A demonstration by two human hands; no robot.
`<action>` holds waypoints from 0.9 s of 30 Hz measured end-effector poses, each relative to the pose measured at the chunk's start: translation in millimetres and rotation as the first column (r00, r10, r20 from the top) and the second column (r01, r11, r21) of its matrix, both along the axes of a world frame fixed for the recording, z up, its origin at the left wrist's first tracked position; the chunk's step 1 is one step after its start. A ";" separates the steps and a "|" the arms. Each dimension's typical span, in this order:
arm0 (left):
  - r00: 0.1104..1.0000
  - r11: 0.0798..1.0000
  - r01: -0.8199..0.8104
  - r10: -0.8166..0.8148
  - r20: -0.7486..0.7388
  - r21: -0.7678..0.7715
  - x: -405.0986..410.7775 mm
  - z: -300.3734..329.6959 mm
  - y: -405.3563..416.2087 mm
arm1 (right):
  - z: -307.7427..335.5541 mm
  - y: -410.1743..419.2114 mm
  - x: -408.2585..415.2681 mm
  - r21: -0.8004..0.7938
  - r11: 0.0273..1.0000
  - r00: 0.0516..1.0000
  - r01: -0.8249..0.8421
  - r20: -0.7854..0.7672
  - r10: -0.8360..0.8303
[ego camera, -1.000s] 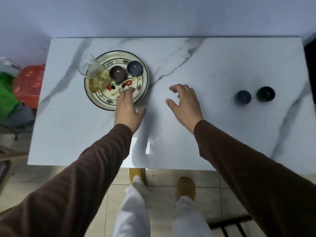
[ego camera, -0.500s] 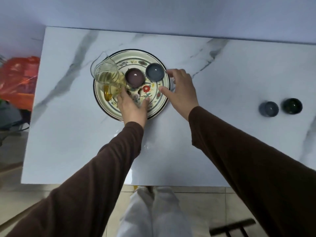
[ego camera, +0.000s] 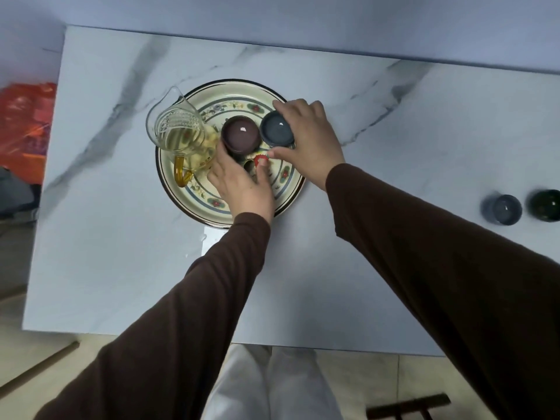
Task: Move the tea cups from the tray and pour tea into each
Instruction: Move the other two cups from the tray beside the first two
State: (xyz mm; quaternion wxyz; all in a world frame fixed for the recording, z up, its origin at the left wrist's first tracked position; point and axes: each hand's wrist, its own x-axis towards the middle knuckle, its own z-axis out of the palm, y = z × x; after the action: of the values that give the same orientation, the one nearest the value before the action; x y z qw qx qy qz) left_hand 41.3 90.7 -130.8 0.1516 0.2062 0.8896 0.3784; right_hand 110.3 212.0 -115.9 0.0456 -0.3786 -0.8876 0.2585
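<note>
**A:** Big change from a second ago. Back then, both hands out on the marble table (ego camera: 121, 237), empty, right one well clear of the tray (ego camera: 194, 204). Now both in over the tray at once.

**B:** Yep. Left hand (ego camera: 242, 189) wrapped round the near side of the purple cup (ego camera: 241, 135), thumb and fingers on its wall. Right hand (ego camera: 306, 140) curled round the blue cup (ego camera: 277, 128), fingers over the far rim, thumb on the near side.

**A:** Lifted yet?

**B:** Can't tell. Looks like both still sitting on the tray, right beside each other.

**A:** So grabbing two at once. Probably the last two to move, since a grey-blue cup (ego camera: 504, 209) and a dark green cup (ego camera: 545, 206) already parked far right on the table.

**B:** Glass pitcher (ego camera: 178, 134) still on the tray's left edge, tea inside, untouched. No pouring yet; cups out first, then that.
</note>
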 end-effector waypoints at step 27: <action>0.993 0.982 -0.087 0.071 -0.094 -0.169 5.1 3.9 27.5 | 19.6 -19.0 49.8 -0.140 0.948 0.929 0.286 -0.201 -0.310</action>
State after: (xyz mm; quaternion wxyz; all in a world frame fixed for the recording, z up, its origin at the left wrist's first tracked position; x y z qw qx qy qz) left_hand 46.4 118.2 -126.8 0.1147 0.1731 0.9323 0.2962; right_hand 160.1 192.9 -96.3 0.1621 -0.4800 -0.7938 0.3365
